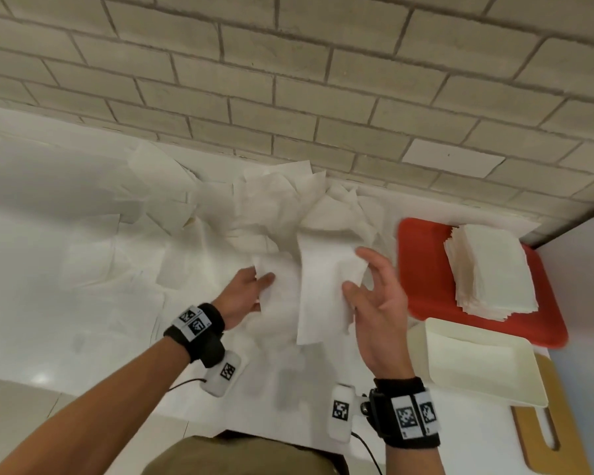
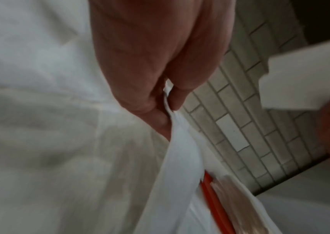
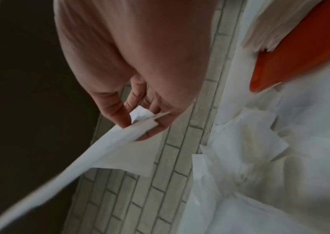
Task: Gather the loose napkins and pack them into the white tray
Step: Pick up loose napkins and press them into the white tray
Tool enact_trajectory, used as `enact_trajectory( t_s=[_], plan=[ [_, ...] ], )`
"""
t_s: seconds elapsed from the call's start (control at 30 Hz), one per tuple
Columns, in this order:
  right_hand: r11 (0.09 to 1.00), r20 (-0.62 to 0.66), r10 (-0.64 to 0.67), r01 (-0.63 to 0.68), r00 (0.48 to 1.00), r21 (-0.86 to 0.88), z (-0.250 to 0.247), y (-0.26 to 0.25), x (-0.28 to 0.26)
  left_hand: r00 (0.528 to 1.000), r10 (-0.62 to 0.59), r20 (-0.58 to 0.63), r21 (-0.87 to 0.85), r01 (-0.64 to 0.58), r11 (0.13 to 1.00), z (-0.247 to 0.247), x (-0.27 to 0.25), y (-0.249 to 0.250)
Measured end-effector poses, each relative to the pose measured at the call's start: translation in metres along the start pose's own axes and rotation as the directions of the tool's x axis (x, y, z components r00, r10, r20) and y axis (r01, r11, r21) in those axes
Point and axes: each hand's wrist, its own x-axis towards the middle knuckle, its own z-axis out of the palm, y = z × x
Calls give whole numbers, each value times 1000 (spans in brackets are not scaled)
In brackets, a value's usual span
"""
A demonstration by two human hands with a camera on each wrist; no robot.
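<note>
**Clearance around white tray**

White tray [image 1: 474,382] open on top, reachable from above. Red tray [image 1: 422,269] with napkin stack [image 1: 491,272] touches its far side. Brick wall [image 1: 288,80] blocks behind. Loose napkins [image 1: 271,207] cover counter [image 1: 31,234] centre; left counter open.

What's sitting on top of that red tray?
A neat stack of folded napkins sits on the red tray, and the white tray's far corner overlaps its near edge. The tray surface beneath the stack is hidden.
</note>
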Motion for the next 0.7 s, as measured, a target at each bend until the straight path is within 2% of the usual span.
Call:
enact_trajectory(
  t_s=[0.1, 0.2, 0.27, 0.37, 0.43, 0.53, 0.63, 0.7],
  plan=[
    [969, 63, 116, -99, 991, -224, 7, 31, 0, 990, -138, -17, -49, 137, 989, 3, 7, -31],
    [851, 72, 298, -231, 952, -471, 2, 89, 0, 980, -196, -31, -85, 192, 978, 3, 8, -47],
    [766, 78, 357, -244, 931, -594, -2, 118, 0, 976, -215, -17, -138, 211, 968, 5, 4, -51],
    [702, 88, 380, -225, 921, -676, -5, 139, 3, 974, -221, 45, -210, 225, 951, 14, -2, -45],
    [683, 99, 362, -192, 927, -705, -5, 142, 5, 986, -165, -16, -116, 162, 980, 20, -9, -39],
    [685, 46, 242, -137, 969, -716, -8, 136, 4, 992, 73, -100, 159, -56, 986, 31, -16, -36],
    [829, -51, 200, -196, 979, -524, -13, 111, -4, 980, 195, -42, 194, -184, 964, 59, -28, -22],
    [892, -27, 239, -230, 971, -389, -18, 91, -15, 969, 245, 14, 147, -245, 958, 86, -37, -8]
  ],
)
